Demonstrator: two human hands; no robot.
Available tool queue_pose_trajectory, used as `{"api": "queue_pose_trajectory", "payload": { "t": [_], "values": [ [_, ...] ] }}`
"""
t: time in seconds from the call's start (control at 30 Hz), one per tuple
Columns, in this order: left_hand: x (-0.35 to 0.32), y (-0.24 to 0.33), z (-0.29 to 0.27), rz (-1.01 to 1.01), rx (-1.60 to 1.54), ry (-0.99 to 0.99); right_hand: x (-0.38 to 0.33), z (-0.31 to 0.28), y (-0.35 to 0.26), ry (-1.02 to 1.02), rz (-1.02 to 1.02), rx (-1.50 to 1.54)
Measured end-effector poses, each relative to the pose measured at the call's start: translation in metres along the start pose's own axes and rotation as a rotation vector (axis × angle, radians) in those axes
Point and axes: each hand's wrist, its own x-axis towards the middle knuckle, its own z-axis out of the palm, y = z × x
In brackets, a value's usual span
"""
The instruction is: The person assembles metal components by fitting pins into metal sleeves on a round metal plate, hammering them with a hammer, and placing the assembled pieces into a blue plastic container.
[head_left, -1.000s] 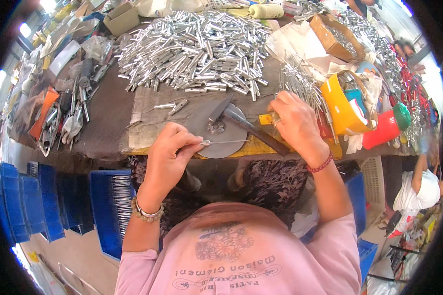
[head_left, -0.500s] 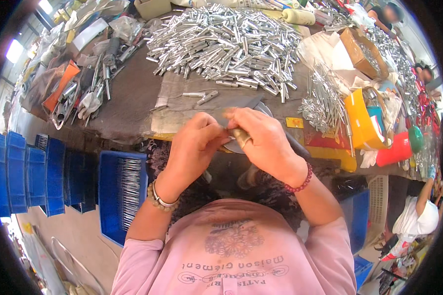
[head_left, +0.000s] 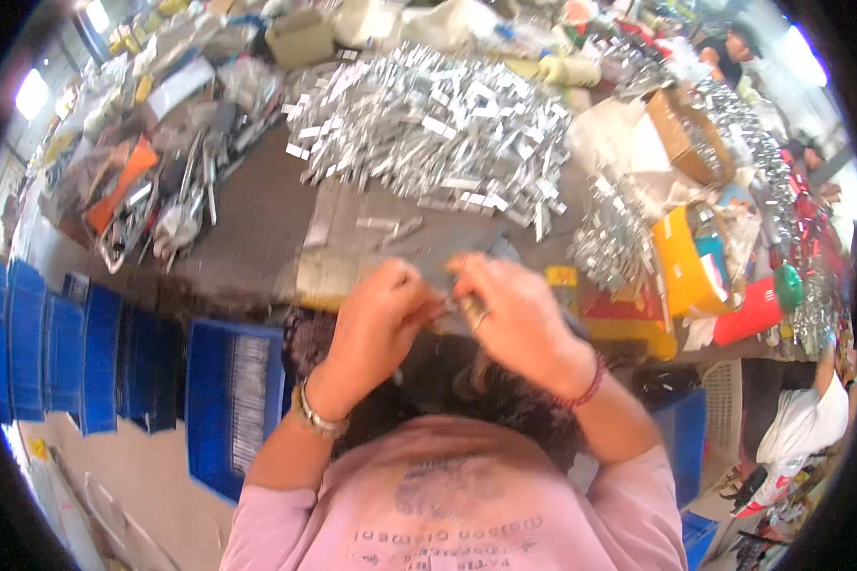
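Observation:
In front of my body, at the near edge of the bench, my left hand (head_left: 379, 312) has its fingers curled in a pinch. My right hand (head_left: 512, 309) faces it a small gap away, its thumb and fingers pressed together. Whatever lies in either pinch is too small and smeared to name. A tan band (head_left: 473, 308) wraps a finger of the right hand. Beyond the hands, a few loose silver metal tubes (head_left: 402, 228) rest on the brown bench covering (head_left: 338, 271). Past them rises a big heap of similar tubes (head_left: 438, 128).
Thin metal pins (head_left: 607, 238) lie in a pile at the right, near a yellow container (head_left: 687, 271) and a red one (head_left: 747, 312). Tools and an orange piece (head_left: 124, 186) clutter the left. A blue bin (head_left: 209, 409) of metal rods stands beside stacked blue bins (head_left: 62, 352).
The whole view has tilted, so bench and heap sit lower and look blurred. My hands have drawn slightly apart; both remain closed.

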Motion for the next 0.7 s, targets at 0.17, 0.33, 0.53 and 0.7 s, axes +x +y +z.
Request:
{"api": "queue_pose_trajectory", "payload": {
  "t": [0.17,0.33,0.53,0.7],
  "values": [
    [-0.004,0.009,-0.008,-0.129,-0.066,-0.06,0.005,-0.004,-0.023,0.006,-0.164,-0.113],
    [0.0,0.003,-0.003,-0.094,0.002,-0.04,0.007,-0.001,-0.029,-0.001,-0.158,-0.237],
    [0.002,0.009,-0.007,-0.092,-0.008,-0.032,-0.007,-0.003,-0.02,-0.016,-0.133,-0.157],
    [-0.006,0.009,-0.002,-0.1,-0.088,0.004,-0.019,-0.028,-0.005,0.264,-0.045,-0.295]
  ]
}}
